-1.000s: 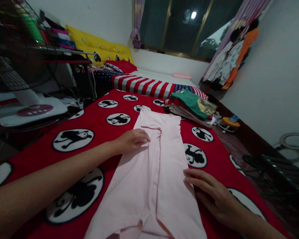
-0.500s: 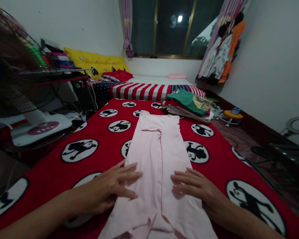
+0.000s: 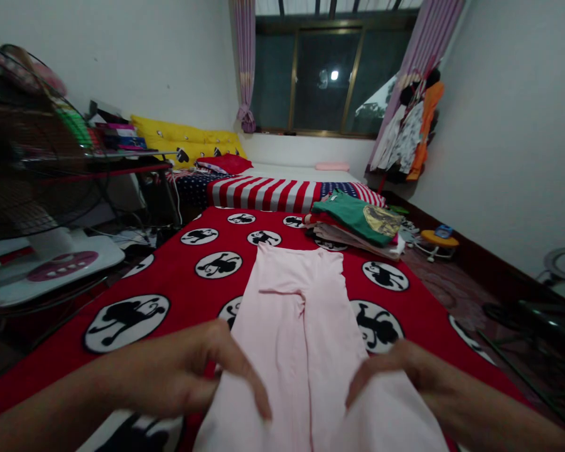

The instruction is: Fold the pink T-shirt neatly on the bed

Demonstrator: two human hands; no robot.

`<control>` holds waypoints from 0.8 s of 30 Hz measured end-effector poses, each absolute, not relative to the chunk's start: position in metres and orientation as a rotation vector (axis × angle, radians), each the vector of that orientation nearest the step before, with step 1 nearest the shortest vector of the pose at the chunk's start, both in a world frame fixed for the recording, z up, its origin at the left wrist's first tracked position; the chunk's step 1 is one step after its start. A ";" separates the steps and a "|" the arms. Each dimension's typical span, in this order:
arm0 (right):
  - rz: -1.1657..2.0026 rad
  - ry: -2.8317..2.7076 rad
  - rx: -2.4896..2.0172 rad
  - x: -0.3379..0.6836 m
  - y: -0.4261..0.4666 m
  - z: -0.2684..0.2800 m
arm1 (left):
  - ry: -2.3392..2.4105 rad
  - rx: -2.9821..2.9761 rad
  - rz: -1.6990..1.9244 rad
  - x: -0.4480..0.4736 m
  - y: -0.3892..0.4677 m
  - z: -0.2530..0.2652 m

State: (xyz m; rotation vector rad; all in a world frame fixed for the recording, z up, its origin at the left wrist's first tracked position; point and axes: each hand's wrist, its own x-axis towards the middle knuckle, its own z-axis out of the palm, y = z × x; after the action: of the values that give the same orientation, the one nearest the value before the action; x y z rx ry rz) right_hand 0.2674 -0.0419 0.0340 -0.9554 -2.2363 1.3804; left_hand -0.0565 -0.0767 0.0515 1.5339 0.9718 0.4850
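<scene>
A pale pink garment (image 3: pixel 285 326) lies lengthwise on the red blanket in front of me, with a horizontal folded edge near its far end and a seam or fold line down the middle. I cannot make out its exact kind. My left hand (image 3: pixel 202 370) grips the near left part, its index finger stretched over the cloth. On the near right, my right hand (image 3: pixel 400 376) is closed on the fabric, and the cloth there is raised and blurred. The fingers under the cloth are hidden on both sides.
The red blanket (image 3: pixel 141 358) carries monkey prints. Beyond the garment sits a stack of folded clothes, a green shirt (image 3: pixel 353 216) on top. A fan (image 3: pixel 51 251) stands left; a small yellow-topped stool (image 3: pixel 439 238) is on the floor at right. A striped bed (image 3: pixel 263 191) stands behind.
Both hands were lying flat with fingers spread on the garment; now they grip its near sides and lift the cloth there. The view has tilted upward.
</scene>
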 end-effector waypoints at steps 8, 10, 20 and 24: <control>1.593 -1.091 -1.221 0.225 0.105 -0.022 | 1.057 0.767 0.960 -0.045 0.082 -0.008; 1.535 -1.132 -1.227 0.232 0.099 -0.037 | 1.132 0.681 0.942 -0.051 0.078 -0.024; 1.336 -1.302 -1.305 0.261 0.045 -0.059 | 1.038 0.930 0.815 -0.057 0.013 -0.029; 1.404 -1.240 -1.328 0.252 0.041 -0.033 | 1.029 0.975 0.848 -0.053 0.015 -0.015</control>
State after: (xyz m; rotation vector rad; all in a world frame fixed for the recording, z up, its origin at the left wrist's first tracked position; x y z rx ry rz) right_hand 0.2520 0.0412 -0.0328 -1.3276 -1.2396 1.4041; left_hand -0.0528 0.0146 -0.0154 0.9754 1.0294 0.8485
